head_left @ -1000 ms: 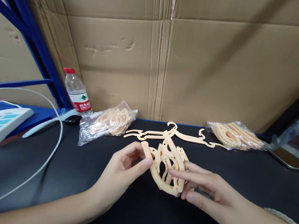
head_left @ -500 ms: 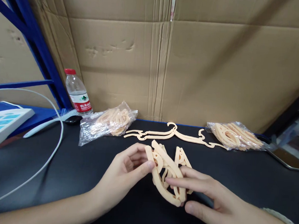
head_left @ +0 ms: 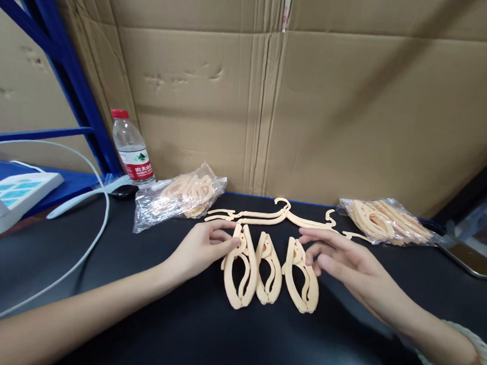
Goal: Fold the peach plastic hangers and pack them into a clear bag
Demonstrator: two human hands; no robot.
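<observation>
Along the left edge, a blue metal frame (head_left: 59, 53) leans beside a white device (head_left: 45, 182) with light-blue panels, and a white cable (head_left: 107, 209) curves down onto the black tabletop (head_left: 183, 334). Next comes a red-capped plastic water bottle (head_left: 125, 135), its red-and-white label bearing a green mountain-like emblem and white characters that read 农夫山; the smaller lettering beneath is too blurred to make out. Just right of it lies a clear plastic bag (head_left: 188, 195) of beige hanger parts, with no writing that can be read.

Nearer the middle, the left hand (head_left: 203, 246) reaches in with the forearm slanting up from the lower left, thumb and fingers pinched on the upper end of the leftmost folded hanger (head_left: 229, 279). Beside that one stands the middle folded hanger (head_left: 277, 279), overlapped slightly at its edge; behind them, unfolded beige hangers (head_left: 261, 221) stretch across the tabletop. A little apart is the rightmost folded hanger (head_left: 292, 275).

At its right side, the right hand (head_left: 350, 262) is held with fingers curved and spread from the thumb; whether the fingertips touch it is unclear. A pale ribbed band (head_left: 460, 359) circles the wrist. Farther right lies another clear bag (head_left: 386, 220) of beige hanger parts.
</observation>
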